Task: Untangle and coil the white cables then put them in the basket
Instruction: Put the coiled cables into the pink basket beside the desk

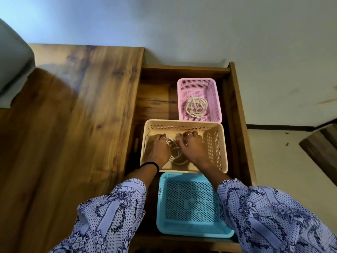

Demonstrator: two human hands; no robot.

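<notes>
Reaching into the beige basket (215, 143), the left hand (158, 149) and right hand (191, 147) curl their fingers around the white cable (176, 156) lying on its floor, indicating the untangling step; next, loops probably require separating before coiling

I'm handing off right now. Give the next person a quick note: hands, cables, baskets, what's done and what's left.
Left hand and right hand: both inside the beige basket, fingers on a white cable bundle lying in it.
Pink basket: already holds one coiled cable.
Blue basket: nothing visible in it.
Done: one coil stowed in the pink basket.
Left: cannot tell whether the beige basket's bundle is tidy; check it, finish coiling if needed.
</notes>
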